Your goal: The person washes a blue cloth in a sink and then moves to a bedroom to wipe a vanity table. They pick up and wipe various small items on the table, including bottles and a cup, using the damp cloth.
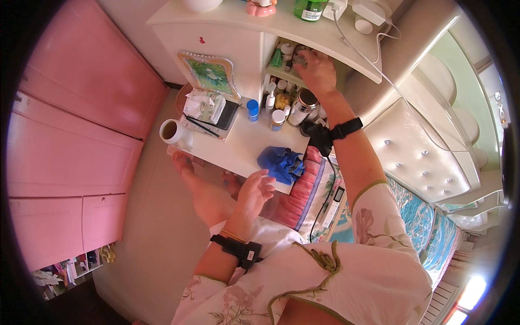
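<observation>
My right hand [319, 71] reaches into the upper shelf compartment [298, 80] of a white cabinet, over small items. Its fingertips are partly lost among them, so I cannot tell whether they grip anything. Beside those fingers lie a green-striped packet [276, 57] and a white round-topped container [287, 49]. My left hand [255, 193] hangs above my lap, near the front edge of the white tabletop [231, 156]. Nothing is in it, and its fingers are loosely apart. Just beyond it a crumpled blue bag or cloth [281, 164] rests on the tabletop.
A white mug of dark liquid [170, 131] stands at the tabletop's left corner. Bottles and a metal canister [302, 106] crowd under the shelf. A picture frame [212, 75] leans behind a tissue pack [204, 106]. A black cable [330, 183] hangs by my right arm.
</observation>
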`<state>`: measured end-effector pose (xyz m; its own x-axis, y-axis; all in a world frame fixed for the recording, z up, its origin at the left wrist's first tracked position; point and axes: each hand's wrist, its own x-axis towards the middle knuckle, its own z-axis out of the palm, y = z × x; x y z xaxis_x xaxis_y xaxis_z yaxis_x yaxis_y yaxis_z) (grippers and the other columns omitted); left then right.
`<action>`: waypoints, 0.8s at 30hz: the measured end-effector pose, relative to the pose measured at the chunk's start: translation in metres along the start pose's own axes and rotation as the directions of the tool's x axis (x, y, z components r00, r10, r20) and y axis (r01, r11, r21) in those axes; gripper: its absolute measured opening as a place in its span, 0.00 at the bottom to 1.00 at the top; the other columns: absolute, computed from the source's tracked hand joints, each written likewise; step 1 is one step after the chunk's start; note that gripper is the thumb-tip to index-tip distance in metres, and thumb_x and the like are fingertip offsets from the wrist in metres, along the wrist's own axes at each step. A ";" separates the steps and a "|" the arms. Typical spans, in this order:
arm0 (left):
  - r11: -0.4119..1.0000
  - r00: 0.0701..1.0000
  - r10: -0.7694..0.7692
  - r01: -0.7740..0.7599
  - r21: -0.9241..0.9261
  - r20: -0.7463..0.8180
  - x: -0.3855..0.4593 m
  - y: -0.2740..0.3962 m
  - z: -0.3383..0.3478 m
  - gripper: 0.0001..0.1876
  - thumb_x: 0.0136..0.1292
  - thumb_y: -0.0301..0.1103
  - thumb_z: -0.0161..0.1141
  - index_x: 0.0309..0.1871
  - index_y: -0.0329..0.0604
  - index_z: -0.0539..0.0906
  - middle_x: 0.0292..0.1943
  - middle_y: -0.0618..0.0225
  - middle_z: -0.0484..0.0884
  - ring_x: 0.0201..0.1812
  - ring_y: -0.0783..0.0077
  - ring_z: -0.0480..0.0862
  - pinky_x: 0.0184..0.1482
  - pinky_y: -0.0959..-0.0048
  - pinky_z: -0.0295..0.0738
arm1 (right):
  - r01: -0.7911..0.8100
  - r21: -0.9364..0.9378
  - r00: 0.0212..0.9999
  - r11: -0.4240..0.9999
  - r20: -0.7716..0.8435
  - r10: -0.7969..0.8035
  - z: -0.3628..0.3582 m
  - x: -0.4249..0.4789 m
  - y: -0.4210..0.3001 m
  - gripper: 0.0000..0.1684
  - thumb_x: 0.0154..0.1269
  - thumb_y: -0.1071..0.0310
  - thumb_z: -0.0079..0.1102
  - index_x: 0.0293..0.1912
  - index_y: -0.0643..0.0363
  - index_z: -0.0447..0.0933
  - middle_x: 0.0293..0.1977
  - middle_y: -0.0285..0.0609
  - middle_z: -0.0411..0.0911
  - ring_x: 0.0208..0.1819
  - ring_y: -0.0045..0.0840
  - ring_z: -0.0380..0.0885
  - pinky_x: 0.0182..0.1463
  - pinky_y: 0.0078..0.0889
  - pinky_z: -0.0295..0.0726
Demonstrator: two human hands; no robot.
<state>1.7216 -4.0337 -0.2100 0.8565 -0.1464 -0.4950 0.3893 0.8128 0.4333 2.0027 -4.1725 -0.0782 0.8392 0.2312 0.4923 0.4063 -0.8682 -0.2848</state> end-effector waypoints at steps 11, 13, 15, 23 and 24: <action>0.983 0.968 0.131 -0.099 -0.153 0.213 0.005 0.015 0.036 0.19 0.65 0.39 0.51 0.57 0.42 0.69 0.47 0.61 0.77 0.38 0.72 0.79 0.40 0.73 0.76 | -0.152 0.649 0.868 0.746 0.449 -0.214 -0.018 -0.194 -0.057 0.29 0.50 0.64 0.64 0.53 0.59 0.69 0.38 0.41 0.76 0.40 0.30 0.74 0.43 0.30 0.74; 0.986 0.962 0.157 -0.139 -0.092 0.225 0.001 0.011 0.030 0.19 0.65 0.39 0.52 0.55 0.41 0.71 0.44 0.61 0.79 0.38 0.73 0.80 0.40 0.74 0.77 | -0.272 0.722 0.863 0.636 0.475 -0.171 -0.003 -0.212 -0.051 0.32 0.51 0.64 0.63 0.56 0.59 0.67 0.40 0.42 0.76 0.41 0.31 0.74 0.45 0.30 0.73; 0.986 0.975 0.162 -0.155 -0.057 0.152 0.002 0.006 0.011 0.17 0.63 0.39 0.54 0.53 0.42 0.73 0.43 0.62 0.79 0.38 0.73 0.79 0.39 0.75 0.76 | -0.444 0.821 0.870 0.359 0.491 -0.045 0.024 -0.224 -0.037 0.34 0.51 0.65 0.63 0.58 0.58 0.64 0.42 0.43 0.75 0.43 0.32 0.74 0.47 0.31 0.73; 0.994 0.984 0.109 -0.105 0.030 -0.138 -0.005 0.000 -0.026 0.14 0.60 0.41 0.59 0.46 0.48 0.76 0.42 0.63 0.79 0.35 0.73 0.78 0.36 0.75 0.75 | -0.253 0.333 0.858 0.908 0.512 0.052 0.081 -0.249 -0.003 0.29 0.50 0.60 0.61 0.55 0.45 0.70 0.52 0.45 0.69 0.50 0.40 0.70 0.55 0.42 0.69; 0.993 0.982 0.115 -0.109 0.049 -0.152 -0.006 -0.001 -0.032 0.13 0.60 0.40 0.58 0.46 0.47 0.76 0.42 0.63 0.79 0.36 0.72 0.78 0.37 0.74 0.76 | -0.327 0.400 0.847 0.856 0.525 0.078 0.072 -0.246 -0.010 0.27 0.51 0.60 0.61 0.54 0.47 0.71 0.52 0.46 0.68 0.51 0.41 0.69 0.55 0.41 0.69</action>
<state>1.7056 -4.0154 -0.2313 0.8341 0.0357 -0.5505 0.3099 0.7951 0.5212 1.8186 -4.1890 -0.2556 0.9328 0.3586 -0.0369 0.2184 -0.6437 -0.7335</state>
